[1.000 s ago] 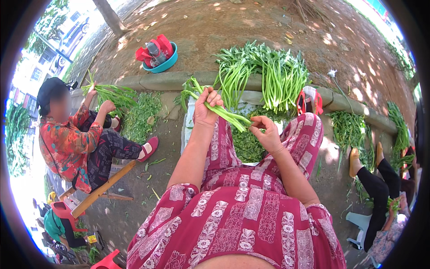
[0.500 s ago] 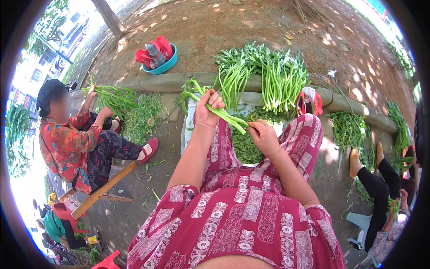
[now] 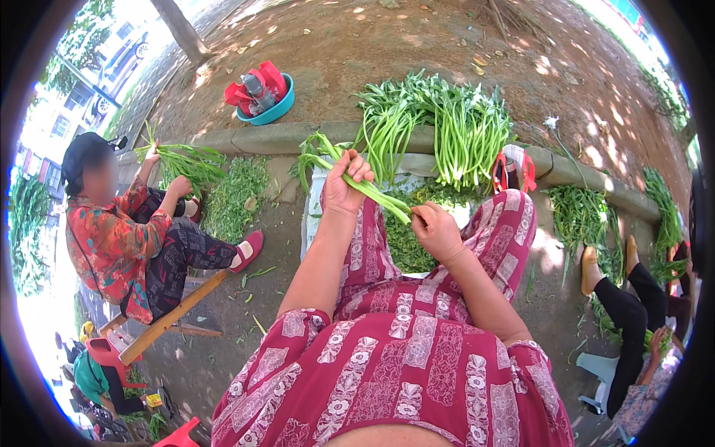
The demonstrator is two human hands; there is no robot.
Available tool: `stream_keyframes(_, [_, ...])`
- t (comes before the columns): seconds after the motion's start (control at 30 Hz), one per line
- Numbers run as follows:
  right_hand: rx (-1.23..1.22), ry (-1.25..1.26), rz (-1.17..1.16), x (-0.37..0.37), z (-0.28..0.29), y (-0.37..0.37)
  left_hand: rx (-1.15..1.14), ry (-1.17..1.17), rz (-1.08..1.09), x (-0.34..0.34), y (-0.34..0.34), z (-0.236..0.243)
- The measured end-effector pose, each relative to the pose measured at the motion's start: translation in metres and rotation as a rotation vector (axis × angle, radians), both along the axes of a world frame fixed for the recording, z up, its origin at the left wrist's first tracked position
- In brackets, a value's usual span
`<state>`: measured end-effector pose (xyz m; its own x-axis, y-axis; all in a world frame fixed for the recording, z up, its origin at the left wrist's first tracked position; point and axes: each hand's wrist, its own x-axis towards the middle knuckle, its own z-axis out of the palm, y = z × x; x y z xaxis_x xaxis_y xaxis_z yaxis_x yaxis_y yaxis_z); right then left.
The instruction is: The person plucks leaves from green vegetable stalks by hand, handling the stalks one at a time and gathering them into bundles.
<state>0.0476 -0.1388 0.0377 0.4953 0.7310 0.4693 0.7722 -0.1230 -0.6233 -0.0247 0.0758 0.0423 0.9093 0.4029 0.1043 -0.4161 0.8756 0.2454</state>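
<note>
A small bunch of pale green leafy stalks (image 3: 376,195) is gripped by my left hand (image 3: 345,182), its fingers curled around the middle. My right hand (image 3: 436,229) is pinched at the lower right end of the stalks; whether it grips one of them is hard to make out. Beneath my hands, between my knees in patterned magenta trousers, lies a pile of chopped leaves (image 3: 410,242) on white sheeting (image 3: 316,201). Just beyond, long bunches of leafy stalks (image 3: 469,141) are laid over the kerb.
At left a person (image 3: 119,235) on a wooden stool (image 3: 171,313) holds greens. A blue basin (image 3: 269,112) with red items sits beyond the kerb (image 3: 275,134). A red bag (image 3: 527,171) stands beside the stalks. At right are other people's legs (image 3: 625,320) and more greens (image 3: 577,216).
My right hand and the lower end of the stalks have shifted slightly downward. My left hand stays around the stalks in about the same place.
</note>
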Motion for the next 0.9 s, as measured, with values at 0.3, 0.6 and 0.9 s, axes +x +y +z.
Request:
stream_keyframes(0.3, [0.077, 0.066, -0.05, -0.001, 0.002, 0.001, 0.022, 0.023, 0.021, -0.001, -0.003, 0.003])
stream_keyframes(0.6, [0.093, 0.474, -0.148, -0.001, -0.012, 0.005, 0.007, -0.008, 0.036, 0.002, -0.006, 0.003])
stream_keyframes(0.9, [0.177, 1.183, -0.17, 0.023, -0.021, -0.007, -0.094, -0.09, 0.029, -0.004, 0.008, 0.002])
